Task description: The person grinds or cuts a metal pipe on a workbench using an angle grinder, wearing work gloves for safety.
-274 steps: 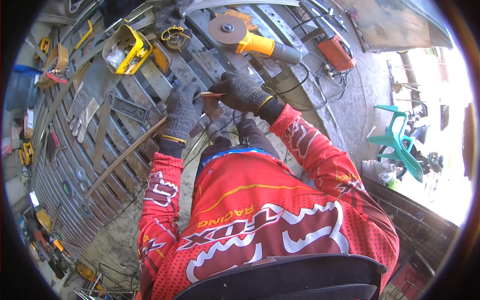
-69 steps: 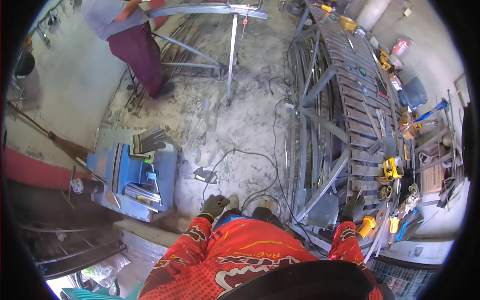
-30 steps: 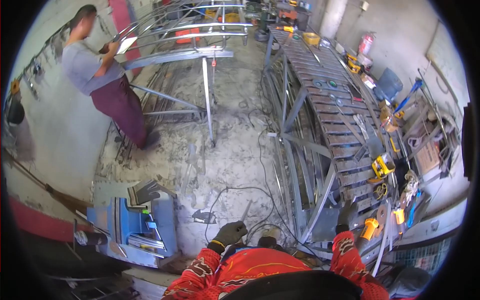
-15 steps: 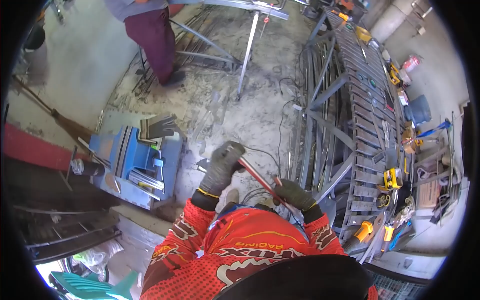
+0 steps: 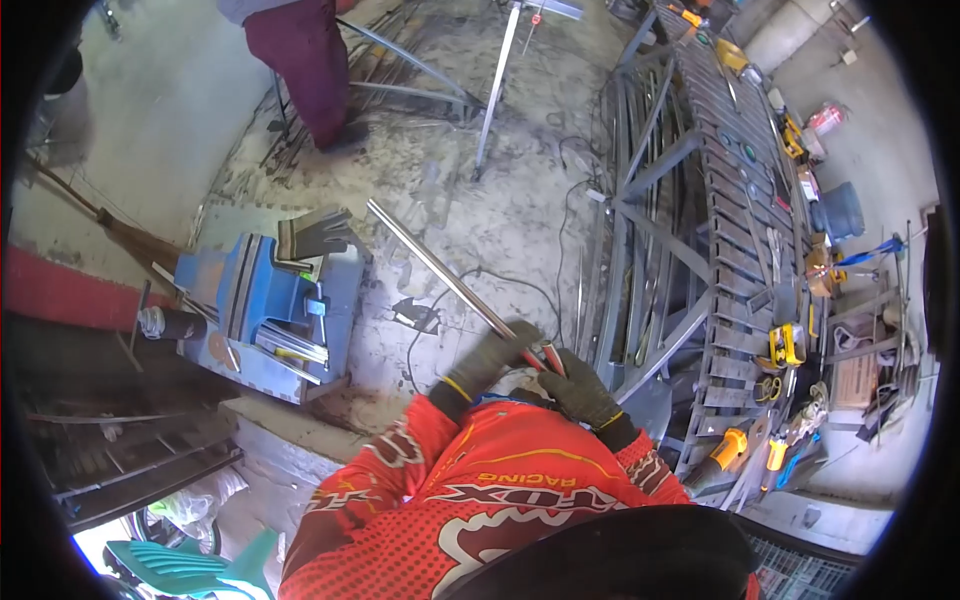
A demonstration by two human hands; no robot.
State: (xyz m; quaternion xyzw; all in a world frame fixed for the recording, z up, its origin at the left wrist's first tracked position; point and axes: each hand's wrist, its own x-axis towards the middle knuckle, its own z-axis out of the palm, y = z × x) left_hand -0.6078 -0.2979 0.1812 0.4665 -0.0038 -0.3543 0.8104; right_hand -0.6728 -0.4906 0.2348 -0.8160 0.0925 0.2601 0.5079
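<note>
A long shiny metal tube slants from the vise bench side down towards my waist, and its far end points forward and left over the floor. My left hand, in a dark grey glove, is closed around it near its lower end. Just to the right, my right hand, gloved too, has its fingers closed at the lower end. A short piece with a red and pale end sticks up by the right fingers; I cannot tell whether it belongs to the tube.
At left a blue vise stands on a metal bench, with a spare glove and metal pieces on it. A slatted steel table with tools runs along the right. Ahead, a person stands by a metal frame. A cable crosses the floor.
My left hand has moved down and right along the tube, close to my right hand. More of the tube now shows beyond it, pointing forward and left.
</note>
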